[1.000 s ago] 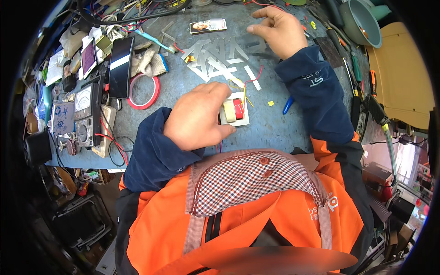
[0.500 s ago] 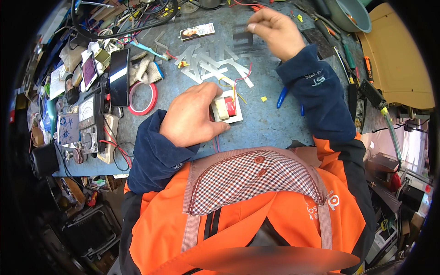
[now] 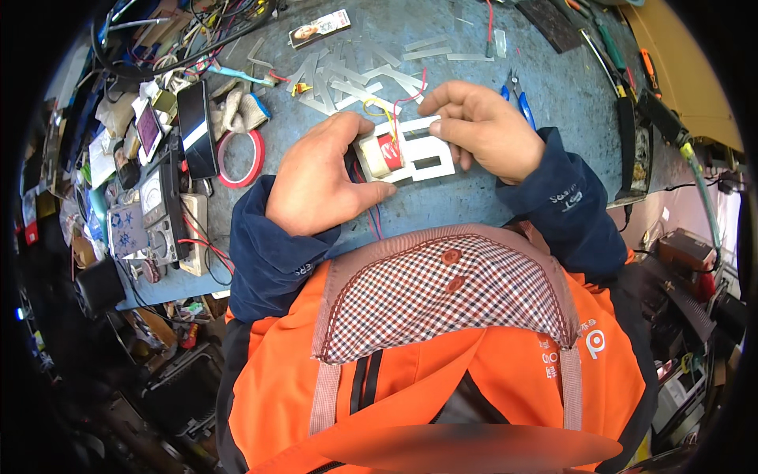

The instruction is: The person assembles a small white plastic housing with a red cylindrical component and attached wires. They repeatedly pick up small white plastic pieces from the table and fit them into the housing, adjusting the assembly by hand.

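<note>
My left hand grips a small transformer coil with a pale frame, red and cream wrapping, and thin red and yellow wires rising from it. Thumb and fingers close on its left end. Between the fingertips of my right hand is a flat, light E-shaped metal plate, its prongs pointing left against the coil. How far its middle prong goes into the coil cannot be seen. Beyond both hands lies a loose heap of flat metal strips.
Blue-handled pliers lie beyond my right hand. On the left are a roll of red tape, a dark phone, a glove and a meter. Screwdrivers line the right side, beside a tan panel.
My right hand has come from the far side of the bench to the coil, bringing the E-shaped plate against it. My left hand keeps its grip; the coil has tilted slightly.
</note>
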The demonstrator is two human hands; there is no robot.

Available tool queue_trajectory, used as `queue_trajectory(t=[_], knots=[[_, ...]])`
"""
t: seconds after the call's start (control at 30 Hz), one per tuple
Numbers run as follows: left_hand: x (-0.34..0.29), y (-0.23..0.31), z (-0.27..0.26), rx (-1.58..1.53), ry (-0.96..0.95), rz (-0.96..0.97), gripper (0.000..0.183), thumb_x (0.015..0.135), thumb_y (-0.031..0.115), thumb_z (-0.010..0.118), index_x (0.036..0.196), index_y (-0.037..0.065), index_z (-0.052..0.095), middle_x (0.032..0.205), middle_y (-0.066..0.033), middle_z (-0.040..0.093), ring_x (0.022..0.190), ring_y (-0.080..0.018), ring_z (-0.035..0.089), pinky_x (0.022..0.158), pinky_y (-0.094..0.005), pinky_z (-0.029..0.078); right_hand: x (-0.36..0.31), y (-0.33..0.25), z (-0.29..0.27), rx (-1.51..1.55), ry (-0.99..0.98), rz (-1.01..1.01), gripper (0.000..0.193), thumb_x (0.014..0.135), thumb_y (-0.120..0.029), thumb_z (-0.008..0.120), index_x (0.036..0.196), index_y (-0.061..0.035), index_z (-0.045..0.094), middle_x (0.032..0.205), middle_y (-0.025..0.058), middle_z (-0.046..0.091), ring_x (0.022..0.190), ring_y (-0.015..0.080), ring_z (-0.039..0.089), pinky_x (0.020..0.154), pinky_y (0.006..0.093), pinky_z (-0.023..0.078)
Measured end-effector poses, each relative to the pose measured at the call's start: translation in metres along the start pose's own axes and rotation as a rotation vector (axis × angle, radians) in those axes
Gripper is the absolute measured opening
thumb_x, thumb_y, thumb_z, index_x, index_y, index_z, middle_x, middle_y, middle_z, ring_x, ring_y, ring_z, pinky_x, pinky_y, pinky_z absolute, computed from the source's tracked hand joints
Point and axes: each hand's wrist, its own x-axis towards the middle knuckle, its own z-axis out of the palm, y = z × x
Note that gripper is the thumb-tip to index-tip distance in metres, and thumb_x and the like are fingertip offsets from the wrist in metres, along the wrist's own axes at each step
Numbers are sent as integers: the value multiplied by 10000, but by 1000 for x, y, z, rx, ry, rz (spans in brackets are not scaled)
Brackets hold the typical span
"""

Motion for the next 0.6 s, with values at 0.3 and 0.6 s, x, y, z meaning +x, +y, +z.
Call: queue_trajectory(t=[0.3, 0.6], knots=[[1, -4, 0, -31, -28, 12, 647, 699, 237, 938, 1220, -19, 654, 1119, -228, 697, 1030, -427, 703, 881, -460, 568, 18, 16, 15, 65, -43, -135, 232, 1069, -78, 626, 1284, 3, 653, 896, 7, 695, 727, 58, 617, 631, 242, 492], [-3, 2, 0, 191, 120, 133, 646, 682, 248, 958, 1209, 2, 676, 1038, -199, 693, 947, -358, 711, 821, -437, 568, 12, 11, 17, 56, 7, -50, 322, 1035, -131, 701, 1300, 41, 640, 843, 52, 712, 729, 97, 639, 616, 281, 498]])
